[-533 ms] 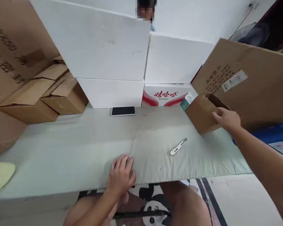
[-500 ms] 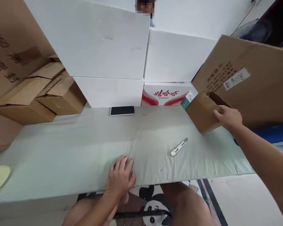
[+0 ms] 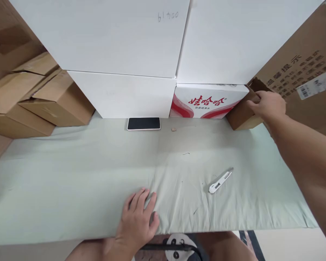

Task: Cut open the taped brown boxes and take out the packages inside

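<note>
Near the back right corner, my right hand (image 3: 270, 104) is closed on the upper edge of a small brown cardboard box (image 3: 240, 114), thumb and fingers pinching its wall. The box stands beside a white carton with red lettering (image 3: 199, 103); its top looks open, though my hand hides part of it. Close to the front edge of the cloth-covered table (image 3: 78, 177), my left hand (image 3: 138, 219) lies flat with fingers apart, holding nothing. A white utility knife (image 3: 220, 181) rests on the cloth between my two hands.
A phone (image 3: 143, 124) lies before stacked white boxes (image 3: 119, 94) at the back. Several brown cartons (image 3: 62, 99) fill the left side. A large printed cardboard sheet or box (image 3: 309, 79) stands at the right. My legs are below the front edge.
My right hand has moved the small cardboard box back, close against the red-lettered carton. A small green-and-white item beside it is now out of sight. My view has tilted downward; my left hand stays flat.
</note>
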Demonstrator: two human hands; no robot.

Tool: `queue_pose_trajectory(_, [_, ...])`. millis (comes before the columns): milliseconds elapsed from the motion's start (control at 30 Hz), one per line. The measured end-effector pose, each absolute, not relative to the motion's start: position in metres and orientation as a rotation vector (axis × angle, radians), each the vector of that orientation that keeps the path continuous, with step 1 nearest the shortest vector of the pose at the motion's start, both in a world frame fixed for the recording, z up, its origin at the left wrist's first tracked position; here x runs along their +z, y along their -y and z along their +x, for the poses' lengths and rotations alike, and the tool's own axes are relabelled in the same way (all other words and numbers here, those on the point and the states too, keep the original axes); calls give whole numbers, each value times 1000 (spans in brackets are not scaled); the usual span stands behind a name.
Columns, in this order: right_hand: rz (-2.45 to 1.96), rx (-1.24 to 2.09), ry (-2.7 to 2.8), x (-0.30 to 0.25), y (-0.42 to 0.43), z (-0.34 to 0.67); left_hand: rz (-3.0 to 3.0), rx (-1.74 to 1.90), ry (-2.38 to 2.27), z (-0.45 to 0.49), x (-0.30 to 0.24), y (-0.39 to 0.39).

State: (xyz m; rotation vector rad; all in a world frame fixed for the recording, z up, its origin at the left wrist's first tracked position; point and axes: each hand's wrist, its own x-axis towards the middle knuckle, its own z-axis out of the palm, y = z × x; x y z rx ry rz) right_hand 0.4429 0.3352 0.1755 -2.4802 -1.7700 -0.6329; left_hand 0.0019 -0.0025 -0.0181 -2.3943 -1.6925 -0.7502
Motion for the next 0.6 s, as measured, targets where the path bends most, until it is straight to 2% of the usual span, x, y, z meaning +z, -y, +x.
queue_pose_trajectory(133, [-2312,-644,1824,184,-299,420,-2442,-650,1692,2,-8,1])
queue_pose_trajectory(400, [-1824,-515,2521,185,-179,394,-2571,-604,1830,9,-7,8])
queue_pose_trajectory(600, [-1949,-455,2584,207,-157,260,-2723,-707,2008,9,0,13])
